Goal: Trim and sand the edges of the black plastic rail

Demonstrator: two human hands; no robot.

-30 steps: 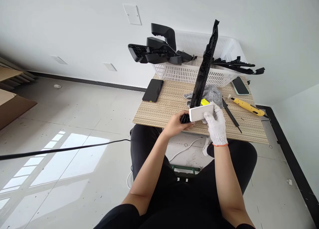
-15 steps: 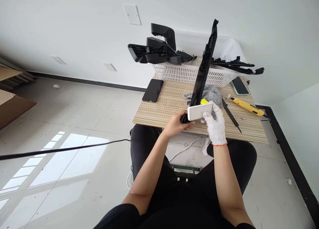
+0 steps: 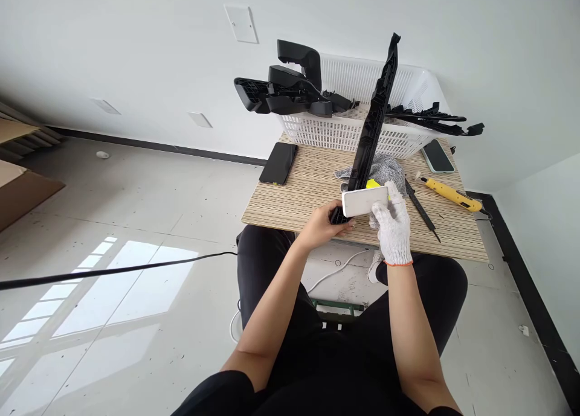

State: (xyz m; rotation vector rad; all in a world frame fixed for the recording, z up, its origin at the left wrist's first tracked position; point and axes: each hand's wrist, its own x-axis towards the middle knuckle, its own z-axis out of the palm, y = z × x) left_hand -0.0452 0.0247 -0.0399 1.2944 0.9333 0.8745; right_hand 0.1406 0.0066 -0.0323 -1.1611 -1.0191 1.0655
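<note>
My bare left hand (image 3: 321,224) is closed around the near end of a long black plastic trim piece (image 3: 372,121), which slants up and away over the table. In my right hand (image 3: 393,226), which wears a white knit glove with an orange cuff edge, is a flat white rectangular block (image 3: 365,202). The block lies across the near part of the trim piece and hides some of it; whether the two touch I cannot tell. Just behind the block sits a grey cloth (image 3: 388,169), with something bright yellow (image 3: 372,183) showing at its edge.
A white plastic basket (image 3: 317,132) at the back holds several black plastic parts (image 3: 294,90). On the wood-grain table (image 3: 312,168) lie a black phone (image 3: 278,163), another phone (image 3: 438,156), a thin dark tool (image 3: 422,211) and a yellow corded tool (image 3: 453,195).
Both hands keep their grip on the trim piece and the white block. The block has shifted very slightly; otherwise the view has only moved a little.
</note>
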